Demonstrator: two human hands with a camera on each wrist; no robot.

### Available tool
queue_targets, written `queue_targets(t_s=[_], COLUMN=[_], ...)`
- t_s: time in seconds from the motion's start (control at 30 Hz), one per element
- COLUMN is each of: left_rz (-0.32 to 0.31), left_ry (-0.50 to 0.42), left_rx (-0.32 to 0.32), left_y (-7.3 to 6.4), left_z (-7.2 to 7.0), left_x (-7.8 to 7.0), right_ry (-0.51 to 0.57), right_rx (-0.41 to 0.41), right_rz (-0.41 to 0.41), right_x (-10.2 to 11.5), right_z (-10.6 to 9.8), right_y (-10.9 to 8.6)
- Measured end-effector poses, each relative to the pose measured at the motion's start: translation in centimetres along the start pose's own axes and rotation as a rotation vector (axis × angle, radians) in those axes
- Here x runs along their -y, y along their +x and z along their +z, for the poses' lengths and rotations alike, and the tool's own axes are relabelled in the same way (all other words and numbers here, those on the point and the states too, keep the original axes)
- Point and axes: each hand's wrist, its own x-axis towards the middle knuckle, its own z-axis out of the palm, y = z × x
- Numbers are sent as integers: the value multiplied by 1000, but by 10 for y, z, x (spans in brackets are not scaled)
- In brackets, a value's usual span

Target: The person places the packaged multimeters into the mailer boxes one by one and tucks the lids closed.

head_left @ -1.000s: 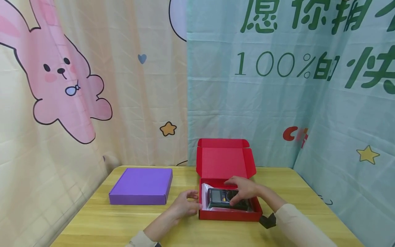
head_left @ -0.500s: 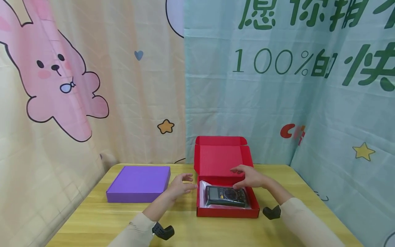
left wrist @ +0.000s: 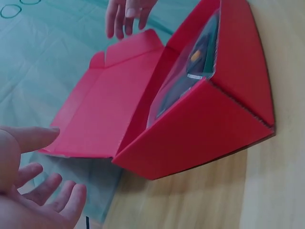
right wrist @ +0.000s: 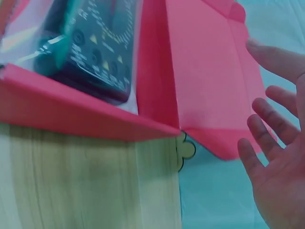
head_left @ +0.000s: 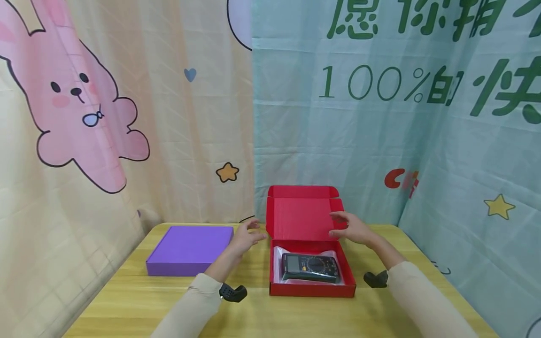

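A red cardboard box (head_left: 313, 290) stands on the table with its lid (head_left: 302, 218) raised at the back. Inside lies a dark multimeter (head_left: 310, 267) in clear plastic wrapping, its display towards the left. My left hand (head_left: 246, 238) hovers left of the lid, fingers spread and holding nothing; the left wrist view shows its fingers (left wrist: 52, 188) beside the lid's edge. On the other side, my right hand (head_left: 354, 229) is at the lid's right flap, with loose fingers and nothing in its grasp. In the right wrist view its fingers (right wrist: 267, 131) overlap the lid's side flap.
A closed purple box (head_left: 190, 251) sits on the left of the wooden table (head_left: 270, 319). Behind the table hang printed curtains (head_left: 321, 141), close to the raised lid. Each wrist wears a black camera mount (head_left: 233, 293).
My right hand has left the multimeter and risen to the lid's right side. My left hand has moved from the box's left wall up towards the lid. The multimeter stays in the box.
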Motion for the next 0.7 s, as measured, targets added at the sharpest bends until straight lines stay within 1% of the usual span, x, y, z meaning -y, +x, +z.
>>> queue_targets(t_s=[0.1, 0.17, 0.23, 0.3, 0.4, 0.47, 0.57, 0.7], left_rz=[15, 16, 6, 1, -7, -11, -14, -11], left_ry=[-4, -16, -35, -38, -42, -58, -122, -207], left_rx=[-32, -51, -64, -73, -74, -66, -43, -13], left_y=[9, 16, 24, 31, 40, 43, 44, 44], left_z=[1, 4, 8, 13, 22, 28, 33, 36], left_x=[2, 3, 4, 7, 12, 15, 18, 21], right_ry=[27, 48, 57, 68, 80, 98, 139, 236], right_rx=[-56, -100, -150, -174, -163, -135, -112, -117], right_rz=[26, 42, 83, 125, 182, 198, 189, 162], right_x=[-5, -9, -14, -18, -23, -27, -30, -32], right_z=[-6, -10, -12, -12, -9, -7, -3, 2], right_y=[1, 3, 5, 6, 9, 10, 12, 13])
